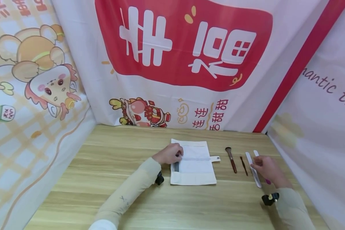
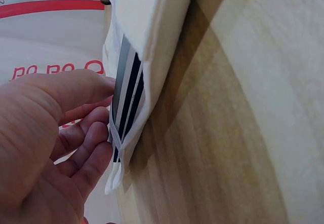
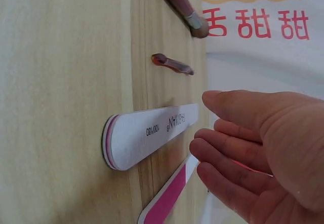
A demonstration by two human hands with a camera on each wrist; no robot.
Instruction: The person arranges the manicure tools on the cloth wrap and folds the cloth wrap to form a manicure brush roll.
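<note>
A white fabric roll pouch (image 1: 194, 166) lies unfolded on the table. My left hand (image 1: 170, 154) is at its left edge, thumb and curled fingers pinching that edge. In the left wrist view, flat grey and black strips (image 2: 126, 89) stand in the pouch's fold beside the thumb. My right hand (image 1: 266, 166) hovers over two nail files, its fingers loosely bent with nothing between them. The white nail file (image 3: 152, 135) lies closest to the thumb. Under the fingers, the white-and-magenta nail file (image 3: 164, 198) is partly covered in the head view.
Between the pouch and the files lie a makeup brush (image 1: 231, 159) with a dark red handle and a short, thin brown tool (image 1: 243, 166). A snap tab (image 1: 215, 158) sticks out from the pouch's right side. Printed cloth walls (image 1: 161, 108) enclose the wooden table (image 1: 118, 143).
</note>
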